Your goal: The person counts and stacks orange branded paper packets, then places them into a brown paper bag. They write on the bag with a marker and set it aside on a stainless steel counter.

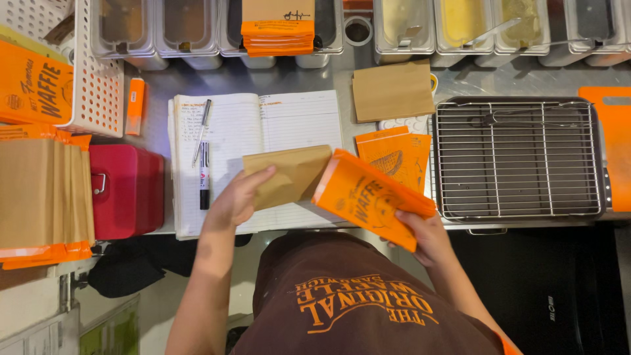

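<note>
My left hand [238, 197] grips the lower left corner of a flat brown paper bag [289, 174] held over an open lined notebook [227, 131]. My right hand [426, 233] holds an orange paper bag [365, 197] by its lower end, tilted, its upper edge touching the brown bag. Both bags hover just above the steel counter's front edge.
Two pens [204, 154] lie on the notebook. A red cash box [128, 190] and stacked brown-and-orange bags [43, 197] sit left. A wire rack in a tray [516, 158] stands right. More bags [393, 91] and metal food containers [401, 26] line the back.
</note>
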